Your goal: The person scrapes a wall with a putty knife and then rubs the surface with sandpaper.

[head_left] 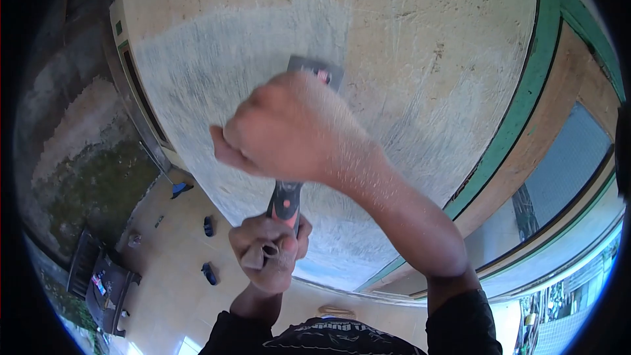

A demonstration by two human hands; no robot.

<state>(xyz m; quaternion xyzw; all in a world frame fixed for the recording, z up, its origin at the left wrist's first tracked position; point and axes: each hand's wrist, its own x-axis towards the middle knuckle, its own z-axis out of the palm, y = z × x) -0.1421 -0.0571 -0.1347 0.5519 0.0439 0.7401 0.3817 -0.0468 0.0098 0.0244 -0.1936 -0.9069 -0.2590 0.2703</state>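
Observation:
A wall scraper (287,198) with a black and red handle and a broad dark blade lies against the painted wall (427,33). My right hand (289,125) is closed in a fist over the upper part of the tool, just below the blade, and hides most of it. Lower down, my left hand (263,256) wraps around the handle's end, where a small greyish curled rim shows among the fingers. Pale dust covers my right forearm. Around the blade the wall has a grey-white patch (217,46), bordered above and to the right by cream paint.
Right of the wall runs a green door frame (526,118) with a wooden glazed panel. At lower left are a dark chair (108,289), a blue broom (179,189) and two dark sandals (209,273) on the tiled floor (164,250).

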